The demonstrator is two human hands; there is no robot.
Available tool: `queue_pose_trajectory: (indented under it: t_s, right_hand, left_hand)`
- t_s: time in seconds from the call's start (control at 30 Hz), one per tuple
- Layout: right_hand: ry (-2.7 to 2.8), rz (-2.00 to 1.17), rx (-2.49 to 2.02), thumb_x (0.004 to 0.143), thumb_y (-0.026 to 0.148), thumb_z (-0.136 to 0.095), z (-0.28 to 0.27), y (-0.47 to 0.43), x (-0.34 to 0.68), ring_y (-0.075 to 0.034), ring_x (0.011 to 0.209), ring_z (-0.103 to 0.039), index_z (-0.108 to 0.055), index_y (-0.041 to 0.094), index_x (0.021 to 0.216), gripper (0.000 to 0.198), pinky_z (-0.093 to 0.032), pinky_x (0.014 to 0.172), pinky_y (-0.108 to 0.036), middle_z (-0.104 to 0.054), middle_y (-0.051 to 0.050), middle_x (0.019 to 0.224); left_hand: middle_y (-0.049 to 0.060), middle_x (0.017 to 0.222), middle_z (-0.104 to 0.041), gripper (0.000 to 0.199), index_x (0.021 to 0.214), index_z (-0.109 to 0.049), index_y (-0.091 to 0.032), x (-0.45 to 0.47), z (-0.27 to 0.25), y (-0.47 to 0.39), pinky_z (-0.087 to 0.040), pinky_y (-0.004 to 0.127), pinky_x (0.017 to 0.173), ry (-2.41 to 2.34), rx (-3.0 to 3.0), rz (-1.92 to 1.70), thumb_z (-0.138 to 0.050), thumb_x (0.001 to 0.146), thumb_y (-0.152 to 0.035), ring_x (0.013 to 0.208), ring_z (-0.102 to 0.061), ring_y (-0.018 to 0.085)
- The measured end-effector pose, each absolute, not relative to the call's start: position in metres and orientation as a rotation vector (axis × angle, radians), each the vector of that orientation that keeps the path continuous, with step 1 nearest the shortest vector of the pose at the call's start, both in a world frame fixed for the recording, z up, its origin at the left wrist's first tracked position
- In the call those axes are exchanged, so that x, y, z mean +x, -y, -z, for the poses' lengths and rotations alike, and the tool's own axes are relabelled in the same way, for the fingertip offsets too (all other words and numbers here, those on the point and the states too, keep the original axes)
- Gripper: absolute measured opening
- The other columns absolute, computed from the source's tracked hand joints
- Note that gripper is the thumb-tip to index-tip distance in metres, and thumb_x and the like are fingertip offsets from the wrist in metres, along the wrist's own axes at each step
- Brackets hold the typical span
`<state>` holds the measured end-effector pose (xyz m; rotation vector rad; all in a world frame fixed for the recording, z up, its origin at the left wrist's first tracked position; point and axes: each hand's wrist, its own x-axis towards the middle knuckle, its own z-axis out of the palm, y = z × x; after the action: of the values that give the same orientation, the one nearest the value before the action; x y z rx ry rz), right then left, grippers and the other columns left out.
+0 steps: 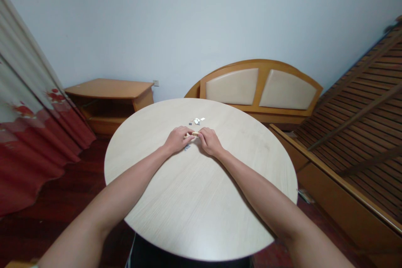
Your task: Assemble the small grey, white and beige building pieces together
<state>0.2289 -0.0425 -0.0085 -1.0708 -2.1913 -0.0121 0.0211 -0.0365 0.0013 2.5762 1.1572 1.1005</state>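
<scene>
Both hands meet over the far half of a round pale wood-grain table [201,201]. Between their fingertips is a small yellowish piece with dark markings [195,134], too small to name. My left hand [178,139] pinches it from the left, fingers curled. From the right, my right hand [210,140] closes thumb and fingers on its other end. A small grey-blue piece [187,147] lies on the tabletop just beside my left hand. Beyond the hands sits a little cluster of white and grey pieces [197,121], their kind unclear.
Behind the table stand a low wooden cabinet [109,88] and a wooden headboard with cream panels [232,88]. A slatted wooden bed base [358,121] leans at the right, above a bed frame [345,192]. Red and cream curtains [28,134] hang at left.
</scene>
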Motion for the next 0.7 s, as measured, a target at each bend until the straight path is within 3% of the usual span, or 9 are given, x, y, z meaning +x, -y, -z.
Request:
queue_pose_trajectory:
  t_s: [0.1, 0.27, 0.7]
  right_hand:
    - [2.17, -0.01, -1.058, 0.106, 0.029, -0.036, 0.0082, 0.0432, 0.229, -0.022, 0.091, -0.058, -0.064, 0.019, 0.095, 0.031, -0.038, 0.083, -0.035, -0.067, -0.009, 0.095]
    - [2.113, -0.034, -0.992, 0.1, 0.032, -0.048, 0.0081, 0.0452, 0.2292, -0.025, 0.101, -0.06, -0.062, 0.018, 0.115, 0.025, -0.041, 0.09, -0.038, -0.07, -0.011, 0.113]
    - [2.115, -0.019, -0.993, 0.1, 0.033, -0.051, 0.0092, 0.0444, 0.2293, -0.025, 0.098, -0.061, -0.065, 0.019, 0.112, 0.023, -0.042, 0.09, -0.039, -0.071, -0.01, 0.105]
  left_hand:
    - [0.006, 0.098, -0.075, 0.02, 0.102, -0.073, -0.02, 0.0217, -0.0039, 0.0387, -0.049, 0.037, 0.087, -1.167, 2.578, -1.076, -0.063, 0.094, -0.035, 0.093, -0.066, 0.022]
    - [0.007, 0.099, -0.075, 0.023, 0.102, -0.073, -0.019, 0.0222, -0.0061, 0.0407, -0.049, 0.037, 0.087, -1.184, 2.576, -1.083, -0.06, 0.096, -0.038, 0.092, -0.065, 0.022]
    - [0.008, 0.103, -0.074, 0.025, 0.109, -0.073, -0.02, 0.0221, -0.0053, 0.0398, -0.05, 0.036, 0.089, -1.219, 2.564, -1.077, -0.061, 0.096, -0.037, 0.094, -0.066, 0.022]
